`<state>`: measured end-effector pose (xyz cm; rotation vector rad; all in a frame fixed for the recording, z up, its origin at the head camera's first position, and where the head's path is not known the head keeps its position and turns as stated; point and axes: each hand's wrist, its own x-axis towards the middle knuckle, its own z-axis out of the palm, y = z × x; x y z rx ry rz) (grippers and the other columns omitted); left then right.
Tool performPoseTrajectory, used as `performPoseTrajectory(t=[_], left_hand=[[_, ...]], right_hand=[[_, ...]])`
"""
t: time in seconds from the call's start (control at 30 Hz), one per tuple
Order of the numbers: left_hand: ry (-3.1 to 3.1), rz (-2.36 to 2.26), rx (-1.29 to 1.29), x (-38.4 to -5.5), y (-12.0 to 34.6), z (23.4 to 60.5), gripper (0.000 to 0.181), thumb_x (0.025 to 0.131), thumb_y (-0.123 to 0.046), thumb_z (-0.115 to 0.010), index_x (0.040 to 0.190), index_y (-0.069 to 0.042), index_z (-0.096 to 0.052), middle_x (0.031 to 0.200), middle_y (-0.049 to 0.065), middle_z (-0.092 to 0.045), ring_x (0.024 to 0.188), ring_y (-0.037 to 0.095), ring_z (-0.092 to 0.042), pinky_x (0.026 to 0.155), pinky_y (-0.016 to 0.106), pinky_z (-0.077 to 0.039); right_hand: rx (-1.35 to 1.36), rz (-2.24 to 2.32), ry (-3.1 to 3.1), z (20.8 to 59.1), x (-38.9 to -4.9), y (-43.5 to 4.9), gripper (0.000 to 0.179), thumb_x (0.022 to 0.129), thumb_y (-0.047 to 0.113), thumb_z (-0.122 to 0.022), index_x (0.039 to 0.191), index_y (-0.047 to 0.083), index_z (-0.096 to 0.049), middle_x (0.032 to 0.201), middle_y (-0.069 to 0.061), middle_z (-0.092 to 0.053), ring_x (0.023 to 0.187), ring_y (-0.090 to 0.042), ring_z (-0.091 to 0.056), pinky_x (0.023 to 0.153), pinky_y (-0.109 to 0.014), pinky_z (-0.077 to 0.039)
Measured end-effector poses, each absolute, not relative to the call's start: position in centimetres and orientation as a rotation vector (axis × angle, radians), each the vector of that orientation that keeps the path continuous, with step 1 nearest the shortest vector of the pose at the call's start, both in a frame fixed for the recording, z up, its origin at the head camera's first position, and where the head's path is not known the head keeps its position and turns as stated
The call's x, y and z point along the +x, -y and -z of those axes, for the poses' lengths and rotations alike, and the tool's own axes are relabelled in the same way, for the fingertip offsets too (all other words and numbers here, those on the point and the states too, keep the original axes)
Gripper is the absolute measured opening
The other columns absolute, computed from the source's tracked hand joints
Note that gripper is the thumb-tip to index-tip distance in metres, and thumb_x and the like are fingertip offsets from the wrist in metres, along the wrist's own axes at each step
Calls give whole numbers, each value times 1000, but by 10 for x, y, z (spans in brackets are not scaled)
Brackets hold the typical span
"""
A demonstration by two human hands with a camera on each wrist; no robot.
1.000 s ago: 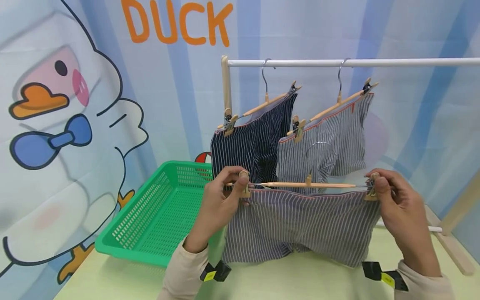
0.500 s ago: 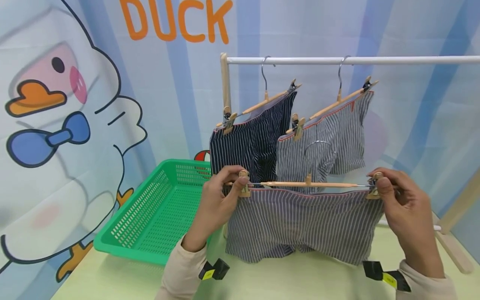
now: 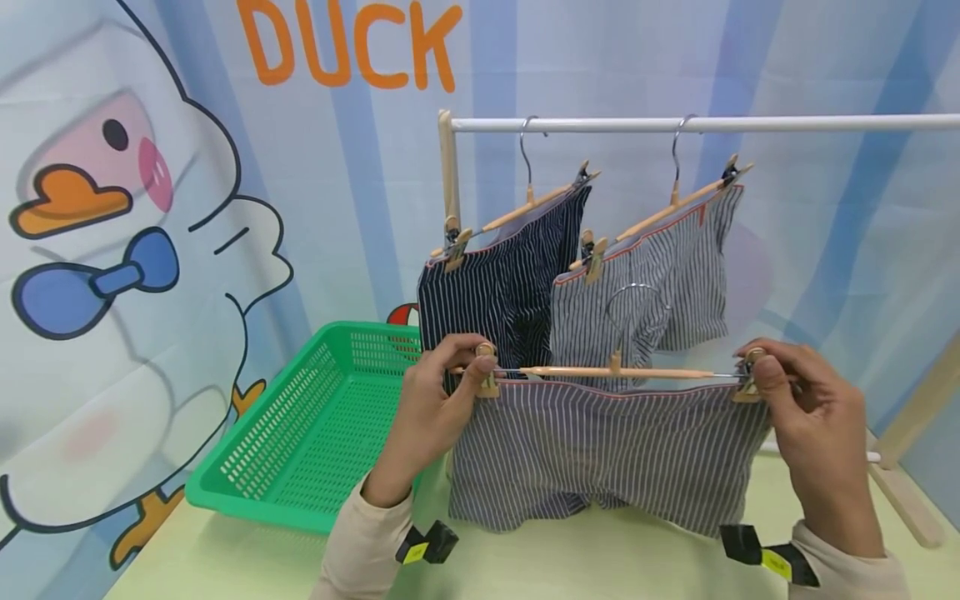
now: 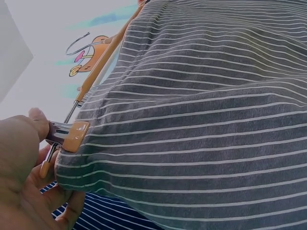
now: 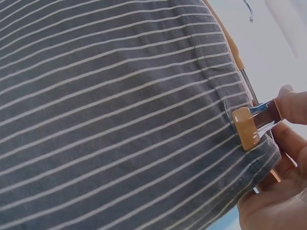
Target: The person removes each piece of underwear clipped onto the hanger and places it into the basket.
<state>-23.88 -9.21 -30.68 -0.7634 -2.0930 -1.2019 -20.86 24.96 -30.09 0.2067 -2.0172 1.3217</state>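
Observation:
Grey boxer shorts [image 3: 600, 450] with thin white stripes hang by their waistband from a wooden clip hanger [image 3: 570, 372] in front of me. My left hand [image 3: 435, 404] pinches the hanger's left clip [image 4: 75, 136] between thumb and fingers. At the other end, my right hand [image 3: 817, 429] pinches the right clip [image 5: 245, 128]. Both clips bite on the waistband's corners, as the wrist views show. The metal hook [image 3: 637, 287] points up from the bar's middle and is off the rail.
A white rail [image 3: 615, 125] on a wooden stand carries two hangers, with dark striped shorts [image 3: 487, 308] and light striped shorts [image 3: 690, 283]. To the left, a green basket [image 3: 255, 508] stands on the pale table [image 3: 600, 567]. A printed duck curtain [image 3: 360, 167] covers the back.
Both hands keep their hold on the clips. The right hand has shifted very slightly to the right; otherwise the shorts and hanger stay almost still.

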Motion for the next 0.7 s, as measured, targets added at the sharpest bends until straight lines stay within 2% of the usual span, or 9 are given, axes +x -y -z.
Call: performPoseTrajectory(t=[0.13,0.43,0.7], left_hand=[[2094,1206,-762,-239,92,306,37,102,-34,-53,122,-3,-63,98,10,-75,91,21,-72,74,29,-58],[2093,1236,-785,-238,91,307,35,103,-33,-53,121,-4,-61,97,11,-75,82,20,-72,65,25,-56],[2090,1201,-782,-238,90,308,38,102,-34,-53,121,-3,-62,99,11,-76,93,22,-72,75,32,-57]], right_hand=[[188,-1340,1980,299,-208,-249,24,101,9,-55,119,-2,-68,106,14,-65,100,-6,-58,81,-11,-44],[181,-1333,1920,298,-208,-248,22,100,5,-57,115,-4,-70,103,14,-67,102,-6,-59,81,-12,-44],[194,-1334,1891,297,-208,-247,23,99,4,-57,115,-7,-70,100,14,-66,102,-6,-59,83,-13,-44]])
